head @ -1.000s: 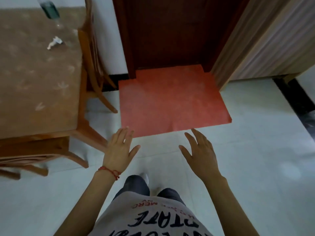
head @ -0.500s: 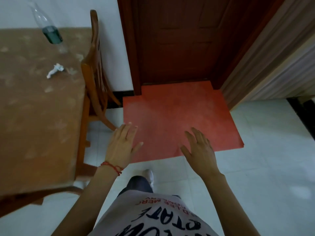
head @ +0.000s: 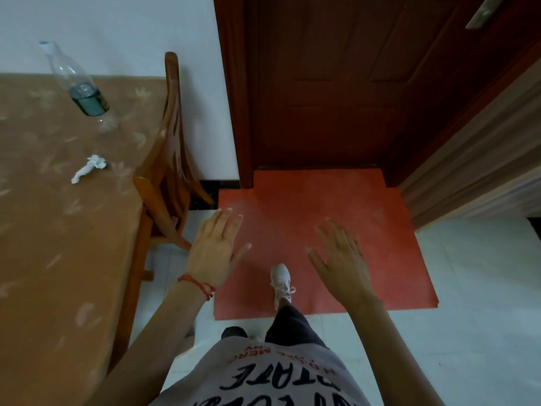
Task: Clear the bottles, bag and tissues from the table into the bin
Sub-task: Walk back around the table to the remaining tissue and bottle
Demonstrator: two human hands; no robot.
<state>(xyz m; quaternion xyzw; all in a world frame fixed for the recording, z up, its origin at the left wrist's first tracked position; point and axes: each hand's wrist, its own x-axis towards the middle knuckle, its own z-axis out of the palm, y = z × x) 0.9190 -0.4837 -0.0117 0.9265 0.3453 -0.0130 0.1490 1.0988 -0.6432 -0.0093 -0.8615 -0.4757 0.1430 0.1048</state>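
A clear plastic bottle [head: 78,83] with a dark label stands at the far side of the brown table [head: 44,244]. A crumpled white tissue [head: 89,167] lies on the table in front of it. My left hand [head: 215,250] hovers over the floor to the right of the table, fingers spread, holding nothing. My right hand [head: 341,259] is also spread and empty, above the red mat. No bin or bag is in view.
A wooden chair [head: 167,171] is tucked against the table's right side. A red mat [head: 322,230] lies before a closed dark wooden door [head: 336,83]. My white shoe [head: 281,281] is stepping onto the mat. Pale tiled floor [head: 468,303] spreads to the right.
I have walked forward along the table toward the door; the bottle and tissue now appear closer and lower in view. Both hands stay spread and empty.
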